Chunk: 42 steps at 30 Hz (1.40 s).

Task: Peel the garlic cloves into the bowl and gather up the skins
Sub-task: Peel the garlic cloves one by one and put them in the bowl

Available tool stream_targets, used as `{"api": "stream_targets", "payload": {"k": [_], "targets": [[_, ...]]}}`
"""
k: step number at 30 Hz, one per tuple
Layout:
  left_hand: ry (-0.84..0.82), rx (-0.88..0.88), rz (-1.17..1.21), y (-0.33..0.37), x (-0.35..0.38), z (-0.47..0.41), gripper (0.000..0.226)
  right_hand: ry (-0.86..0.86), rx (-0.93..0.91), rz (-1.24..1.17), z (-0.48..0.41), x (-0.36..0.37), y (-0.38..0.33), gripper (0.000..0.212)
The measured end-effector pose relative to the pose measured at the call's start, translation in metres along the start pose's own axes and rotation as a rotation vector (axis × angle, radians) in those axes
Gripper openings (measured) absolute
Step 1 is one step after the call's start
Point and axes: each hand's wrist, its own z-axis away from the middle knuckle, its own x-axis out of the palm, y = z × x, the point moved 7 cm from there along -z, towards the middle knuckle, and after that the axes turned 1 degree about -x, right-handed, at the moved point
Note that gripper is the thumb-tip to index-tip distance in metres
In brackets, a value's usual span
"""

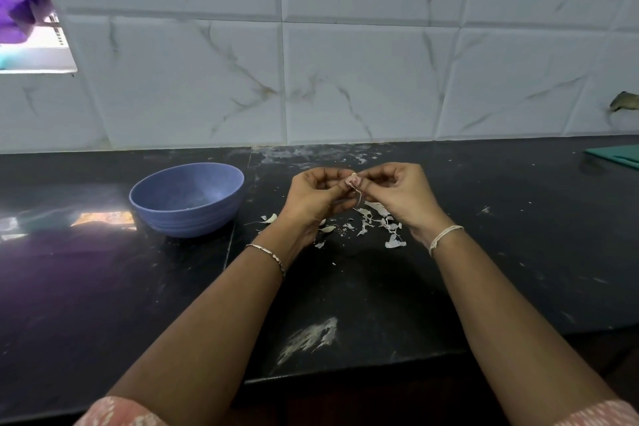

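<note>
Head view, centre of frame: left hand [316, 192] and right hand [397, 192] meet fingertip to fingertip, both pinching one garlic clove [353, 180] — a thin skin strand dangles beneath. Loose skins [375, 221] lie below the hands on the black counter [501, 235]. Blue bowl [188, 199] stands centre-left — contents not discernible.

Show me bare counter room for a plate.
Bare counter lies between the right hand and the green board, and in front of the bowl. Skins crowd the patch under that hand and the left hand.
</note>
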Motion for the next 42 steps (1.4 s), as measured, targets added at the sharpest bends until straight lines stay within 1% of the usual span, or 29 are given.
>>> {"api": "stream_targets", "payload": {"k": [4, 7, 12, 18, 20, 23, 25, 27, 28, 30, 32, 33, 36, 38, 39, 41, 42], "targets": [[0.019, -0.009, 0.007, -0.001, -0.002, -0.001, 0.007, 0.005, -0.008, 0.023, 0.0, -0.001, -0.002, 0.01], [0.021, -0.001, -0.013, -0.002, -0.003, -0.001, 0.005, 0.03, -0.025, 0.1, 0.001, -0.001, -0.003, 0.012], [0.026, 0.026, -0.058, -0.003, -0.001, -0.001, 0.006, 0.081, -0.078, 0.255, 0.002, -0.005, -0.009, 0.005], [0.007, 0.057, -0.047, -0.003, 0.004, 0.0, 0.005, 0.099, -0.078, 0.249, 0.001, -0.009, -0.009, 0.008], [-0.008, 0.087, -0.061, 0.0, 0.007, 0.002, 0.006, 0.112, -0.049, 0.21, 0.0, -0.01, -0.006, 0.009], [-0.012, 0.166, -0.134, 0.006, 0.01, 0.002, 0.014, 0.112, 0.058, 0.034, 0.0, -0.008, 0.002, 0.011], [0.001, 0.255, -0.291, 0.01, 0.012, 0.0, 0.022, 0.098, 0.128, -0.083, 0.001, -0.006, 0.006, 0.01], [0.029, 0.361, -0.501, 0.014, 0.015, 0.0, 0.021, 0.093, 0.178, -0.158, 0.001, -0.004, 0.009, 0.008], [0.047, 0.399, -0.565, 0.017, 0.016, 0.001, 0.019, 0.097, 0.205, -0.199, 0.002, -0.003, 0.01, 0.009], [0.073, 0.415, -0.558, 0.02, 0.016, 0.002, 0.017, 0.108, 0.273, -0.313, 0.002, -0.002, 0.015, 0.011], [0.089, 0.379, -0.442, 0.02, 0.012, 0.001, 0.016, 0.12, 0.319, -0.37, 0.002, -0.002, 0.019, 0.013], [0.097, 0.361, -0.376, 0.02, 0.01, 0.001, 0.015, 0.125, 0.32, -0.335, 0.001, -0.004, 0.02, 0.013], [0.118, 0.322, -0.247, 0.023, 0.003, 0.001, 0.014, 0.08, 0.254, -0.059, -0.001, -0.007, 0.022, 0.009], [0.13, 0.311, -0.267, 0.022, 0.0, 0.001, 0.014, 0.004, 0.209, 0.044, -0.002, -0.002, 0.021, 0.01], [0.143, 0.305, -0.293, 0.021, -0.001, 0.001, 0.014, -0.003, 0.177, 0.086, -0.002, -0.001, 0.019, 0.009], [0.181, 0.291, -0.344, 0.018, -0.003, 0.001, 0.012, 0.065, 0.086, 0.198, -0.004, -0.006, 0.012, 0.006], [0.201, 0.281, -0.364, 0.017, -0.005, 0.001, 0.012, 0.11, 0.056, 0.236, -0.004, -0.01, 0.009, 0.011]]}}
